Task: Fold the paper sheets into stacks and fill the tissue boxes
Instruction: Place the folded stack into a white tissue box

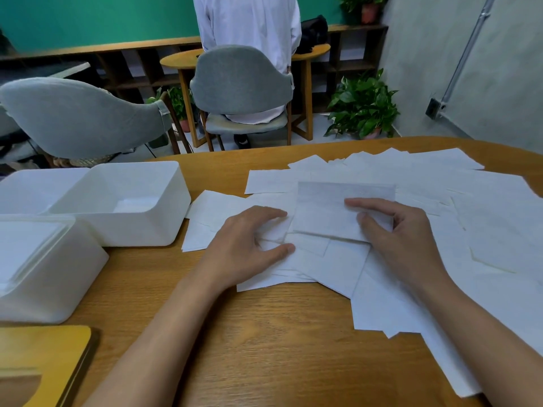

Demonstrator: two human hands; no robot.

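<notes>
Wood-grain bench [264, 333] fills the lower part of the head view; beyond it are a green wall [88, 19], two grey chairs [241, 80], a person in a white shirt [249, 22] seated with their back turned, and a potted plant [363, 107] on the floor.

Head view, items noted against the open tissue box [176, 207]:

1. The open tissue box is white, has no lid on it and stands on the bench at the left. Its inside looks bare, though the near part of its floor is hidden by its own wall.
2. A second white tissue box [58, 289] stands just nearer than the open one, almost touching it, with a lid-like top on it.
3. A yellow wooden lid [44, 353] lies nearer again, at the bench edge.
4. Loose paper sheets [484, 230] lie overlapping to the right of the open box, the closest reaching its right wall and the rest spreading across to the far right of the bench.
5. The left hand [246, 248] rests palm down on the sheets just right of the open box, fingers spread and thumb held apart, gripping nothing.
6. The right hand [405, 239], further right, pinches the right edge of a folded sheet [329, 212] between thumb and forefinger. That sheet is raised slightly above the pile, between the two hands.
</notes>
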